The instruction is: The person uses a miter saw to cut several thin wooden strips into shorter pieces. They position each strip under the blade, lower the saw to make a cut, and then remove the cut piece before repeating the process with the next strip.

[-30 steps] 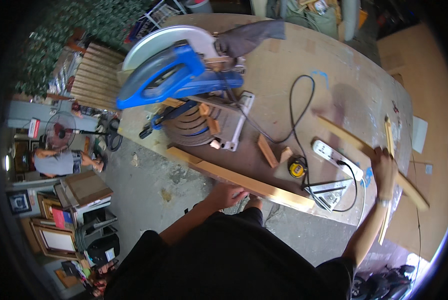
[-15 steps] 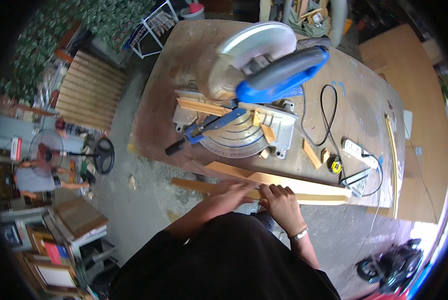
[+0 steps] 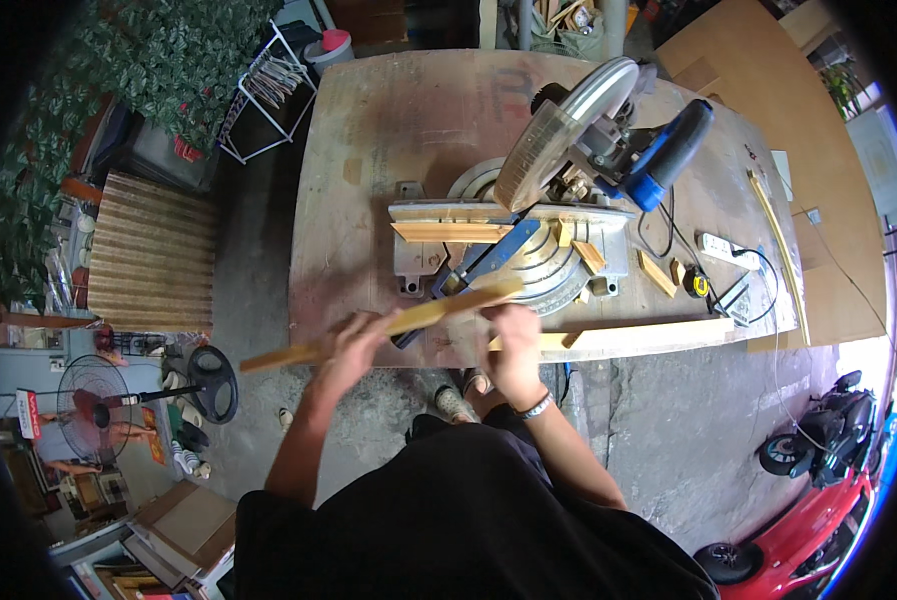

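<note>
Head view: a wooden strip (image 3: 439,309) is slanting over the near edge of the worktop (image 3: 399,110), its left end jutting past. The left hand (image 3: 356,348) is gripping it left of its middle; the right hand (image 3: 515,348) is curling near its right end, whether gripping anything I cannot tell. More wood (image 3: 649,333) is lying along the near edge, rightward. Behind the strip, a saw (image 3: 566,140) is standing.

Blue-and-silver metal miter saw (image 3: 567,135). On person's side of saw: long golden-yellow wooden strip (image 3: 431,312). Right of saw: white oblong power strip (image 3: 727,250), yellow-and-black round tape measure (image 3: 697,285). Left: brown-striped tan corrugated panel (image 3: 154,252).
</note>
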Demonstrator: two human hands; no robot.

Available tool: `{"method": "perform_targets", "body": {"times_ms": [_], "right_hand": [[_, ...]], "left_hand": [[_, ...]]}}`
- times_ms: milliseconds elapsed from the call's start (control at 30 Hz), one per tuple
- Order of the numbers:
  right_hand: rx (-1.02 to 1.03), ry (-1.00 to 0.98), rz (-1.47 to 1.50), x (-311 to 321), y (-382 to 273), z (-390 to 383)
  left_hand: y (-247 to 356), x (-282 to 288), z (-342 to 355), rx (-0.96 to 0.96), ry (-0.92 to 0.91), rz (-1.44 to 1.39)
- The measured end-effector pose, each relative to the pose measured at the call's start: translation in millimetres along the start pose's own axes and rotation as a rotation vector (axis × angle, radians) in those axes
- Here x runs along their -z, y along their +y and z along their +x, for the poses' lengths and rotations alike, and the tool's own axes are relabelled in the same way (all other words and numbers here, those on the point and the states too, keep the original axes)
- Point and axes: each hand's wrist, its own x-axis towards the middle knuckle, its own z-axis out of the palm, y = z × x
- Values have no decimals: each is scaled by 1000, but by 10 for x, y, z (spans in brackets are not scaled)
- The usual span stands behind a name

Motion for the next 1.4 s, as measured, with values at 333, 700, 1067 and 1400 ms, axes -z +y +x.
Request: {"method": "perform_targets", "body": {"times_ms": [333, 700, 1067, 1400], "right_hand": [[-467, -25, -350, -1331, 597, 550], [-598, 119, -400, -1679, 420, 599], [-760, 281, -340, -1959, 122, 744], [-744, 382, -236, -1998, 217, 775]], "left_hand": [[-931, 382, 716, -180, 3, 272], [-1550, -403, 1549, -397, -83, 223], [-1450, -548, 1750, -591, -55, 380], [-1268, -643, 1811, -628, 48, 640]]}}
